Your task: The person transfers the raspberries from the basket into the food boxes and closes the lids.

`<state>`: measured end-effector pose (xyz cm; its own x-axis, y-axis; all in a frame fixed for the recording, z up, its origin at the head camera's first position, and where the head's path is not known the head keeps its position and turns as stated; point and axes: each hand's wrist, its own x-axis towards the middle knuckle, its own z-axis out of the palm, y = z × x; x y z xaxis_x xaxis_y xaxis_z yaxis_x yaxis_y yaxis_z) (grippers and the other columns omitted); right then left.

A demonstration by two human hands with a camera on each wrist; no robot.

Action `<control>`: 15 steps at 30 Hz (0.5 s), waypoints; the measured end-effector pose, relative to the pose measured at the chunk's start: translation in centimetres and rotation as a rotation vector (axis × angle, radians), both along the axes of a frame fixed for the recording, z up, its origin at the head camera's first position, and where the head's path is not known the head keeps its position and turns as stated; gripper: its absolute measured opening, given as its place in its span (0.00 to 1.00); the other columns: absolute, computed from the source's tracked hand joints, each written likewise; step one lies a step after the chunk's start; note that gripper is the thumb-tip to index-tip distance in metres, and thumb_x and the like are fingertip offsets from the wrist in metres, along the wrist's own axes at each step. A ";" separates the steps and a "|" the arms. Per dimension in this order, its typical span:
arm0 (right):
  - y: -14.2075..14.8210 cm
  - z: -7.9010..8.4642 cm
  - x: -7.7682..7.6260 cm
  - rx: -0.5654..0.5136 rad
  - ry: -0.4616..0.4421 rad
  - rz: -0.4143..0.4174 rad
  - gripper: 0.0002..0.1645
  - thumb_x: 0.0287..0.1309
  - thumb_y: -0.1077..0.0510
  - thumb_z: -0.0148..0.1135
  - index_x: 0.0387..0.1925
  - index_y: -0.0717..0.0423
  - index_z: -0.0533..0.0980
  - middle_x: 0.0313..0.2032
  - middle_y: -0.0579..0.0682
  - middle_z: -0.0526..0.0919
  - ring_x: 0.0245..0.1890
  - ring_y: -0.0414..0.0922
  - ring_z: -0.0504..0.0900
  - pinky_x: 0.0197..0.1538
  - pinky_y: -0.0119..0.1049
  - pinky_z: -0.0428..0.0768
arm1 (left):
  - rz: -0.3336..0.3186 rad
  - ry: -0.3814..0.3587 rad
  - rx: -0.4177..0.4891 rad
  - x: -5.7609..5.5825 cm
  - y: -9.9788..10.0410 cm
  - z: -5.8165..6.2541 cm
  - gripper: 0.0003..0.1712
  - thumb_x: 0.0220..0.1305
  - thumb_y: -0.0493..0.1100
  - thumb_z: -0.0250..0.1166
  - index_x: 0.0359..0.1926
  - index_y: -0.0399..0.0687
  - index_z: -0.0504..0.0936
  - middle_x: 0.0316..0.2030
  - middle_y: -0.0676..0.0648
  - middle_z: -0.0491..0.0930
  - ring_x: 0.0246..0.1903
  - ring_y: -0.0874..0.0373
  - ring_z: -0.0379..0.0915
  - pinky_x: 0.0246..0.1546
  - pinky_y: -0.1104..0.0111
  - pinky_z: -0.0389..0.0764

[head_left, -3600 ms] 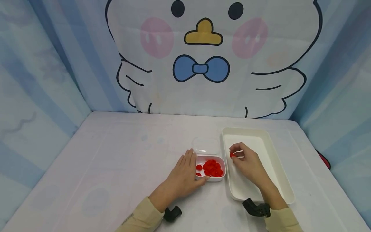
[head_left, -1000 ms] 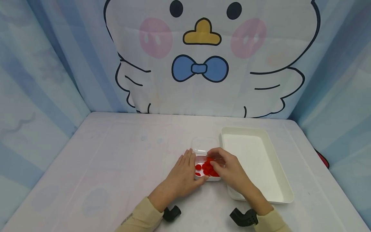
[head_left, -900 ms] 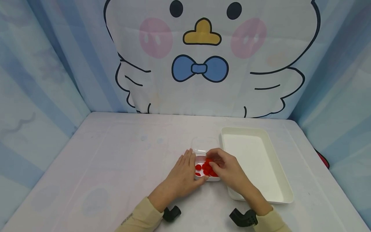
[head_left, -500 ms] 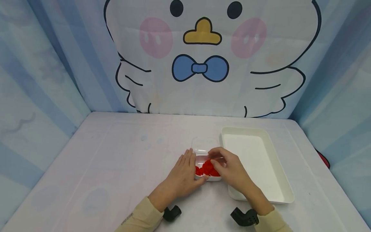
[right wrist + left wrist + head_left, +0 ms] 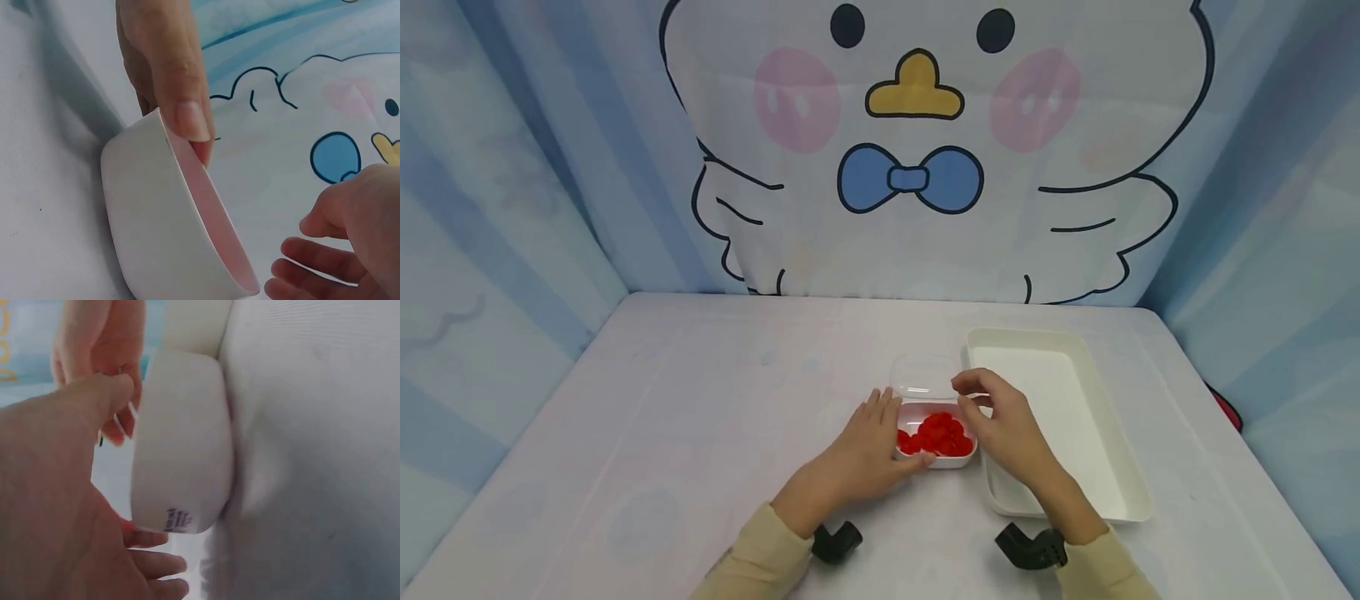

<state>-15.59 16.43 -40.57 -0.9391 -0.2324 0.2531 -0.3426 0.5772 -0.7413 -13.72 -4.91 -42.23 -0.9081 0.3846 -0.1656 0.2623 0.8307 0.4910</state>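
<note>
A small white box (image 5: 951,461) with a pinkish inside stands on the table, holding a heap of red round pieces (image 5: 943,433). My left hand (image 5: 859,454) lies along its left side with straight fingers. The left thumb (image 5: 190,115) rests over the box's near rim. By the right rim hovers my right hand (image 5: 1006,425), its fingers loosely bent. In the right wrist view a gap shows between right thumb and fingers, with nothing held. Behind the box lies a clear plastic lid (image 5: 925,375). Dark print marks the box's outer wall in the left wrist view.
Right of the box lies a long cream tray (image 5: 1093,433), partly under my right forearm. Pale patterned cloth covers the table (image 5: 700,400). A curtain with a cartoon bird (image 5: 910,242) hangs behind, and blue curtains stand at both sides.
Earlier, my right hand pinched a red piece over the tray, then worked among the pieces. It has now lifted slightly away to the box's right rim. The pieces lie more bunched. My left hand stayed.
</note>
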 end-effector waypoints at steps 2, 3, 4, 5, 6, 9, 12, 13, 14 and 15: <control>0.0 0.0 -0.2 0.001 -0.012 -0.009 0.16 0.65 0.64 0.58 0.54 0.58 0.75 0.51 0.54 0.82 0.51 0.51 0.82 0.57 0.51 0.81 | 0.006 -0.054 0.042 -0.3 -0.3 0.2 0.57 0.62 0.72 0.57 0.77 0.40 0.49 0.78 0.39 0.48 0.78 0.40 0.41 0.74 0.48 0.56; -0.1 0.1 -0.4 0.005 -0.022 -0.014 0.16 0.65 0.64 0.58 0.54 0.58 0.75 0.52 0.55 0.82 0.52 0.51 0.82 0.58 0.51 0.81 | 0.010 -0.077 0.066 -0.5 -0.4 0.4 0.57 0.62 0.72 0.57 0.77 0.40 0.49 0.78 0.39 0.48 0.78 0.40 0.41 0.74 0.47 0.57; -0.1 0.1 -0.5 0.009 -0.033 -0.017 0.17 0.65 0.64 0.58 0.55 0.58 0.75 0.53 0.55 0.82 0.52 0.52 0.82 0.58 0.51 0.81 | 0.013 -0.095 0.086 -0.6 -0.5 0.5 0.57 0.63 0.72 0.56 0.77 0.39 0.49 0.78 0.38 0.48 0.78 0.40 0.41 0.74 0.47 0.58; -0.2 0.2 -0.6 0.012 -0.044 -0.018 0.17 0.65 0.63 0.58 0.55 0.58 0.74 0.53 0.56 0.82 0.53 0.52 0.82 0.59 0.51 0.80 | 0.019 -0.109 0.107 -0.8 -0.7 0.6 0.56 0.64 0.71 0.55 0.77 0.38 0.49 0.78 0.38 0.48 0.77 0.40 0.41 0.73 0.46 0.58; -0.2 0.2 -0.8 0.016 -0.055 -0.018 0.18 0.65 0.63 0.58 0.56 0.59 0.74 0.54 0.57 0.81 0.54 0.53 0.82 0.59 0.51 0.80 | 0.025 -0.124 0.129 -1.0 -0.8 0.7 0.56 0.64 0.71 0.55 0.77 0.38 0.48 0.78 0.38 0.48 0.78 0.40 0.41 0.74 0.46 0.57; -0.4 0.5 -1.2 0.030 -0.087 -0.015 0.19 0.66 0.62 0.56 0.58 0.60 0.73 0.56 0.59 0.80 0.56 0.54 0.81 0.60 0.51 0.79 | 0.034 -0.145 0.208 -1.6 -1.1 1.1 0.54 0.67 0.68 0.53 0.77 0.37 0.46 0.77 0.37 0.48 0.77 0.41 0.43 0.74 0.46 0.57; -0.7 0.8 -1.7 0.042 -0.119 -0.016 0.21 0.67 0.61 0.55 0.60 0.61 0.72 0.59 0.61 0.79 0.58 0.56 0.80 0.60 0.51 0.79 | 0.057 -0.157 0.286 -2.2 -1.2 1.6 0.52 0.68 0.66 0.53 0.78 0.40 0.45 0.78 0.39 0.48 0.77 0.43 0.45 0.73 0.46 0.58; -0.8 0.9 -1.9 0.051 -0.128 -0.015 0.22 0.67 0.60 0.54 0.61 0.62 0.72 0.59 0.61 0.78 0.58 0.56 0.80 0.60 0.51 0.79 | 0.067 -0.158 0.310 -2.4 -1.2 1.7 0.51 0.69 0.65 0.52 0.78 0.41 0.45 0.78 0.40 0.49 0.77 0.43 0.46 0.73 0.45 0.58; -0.9 1.0 -2.0 0.059 -0.138 -0.015 0.23 0.67 0.60 0.54 0.62 0.62 0.71 0.60 0.62 0.78 0.59 0.57 0.79 0.60 0.51 0.79 | 0.077 -0.157 0.336 -2.6 -1.1 1.9 0.49 0.70 0.64 0.52 0.78 0.41 0.45 0.77 0.40 0.50 0.77 0.43 0.47 0.72 0.45 0.58; -1.0 1.1 -2.2 0.069 -0.147 -0.015 0.24 0.67 0.59 0.53 0.63 0.63 0.70 0.61 0.62 0.77 0.60 0.58 0.79 0.60 0.52 0.79 | 0.086 -0.153 0.359 -2.8 -1.1 2.1 0.49 0.70 0.63 0.52 0.78 0.41 0.45 0.77 0.40 0.50 0.77 0.43 0.48 0.72 0.45 0.59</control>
<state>-17.81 15.45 -39.48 -0.9684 -0.2297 0.0967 -0.2241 0.6326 -0.7413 -16.55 -6.00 -40.18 -0.9147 0.3666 -0.1703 0.1009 0.6149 0.7821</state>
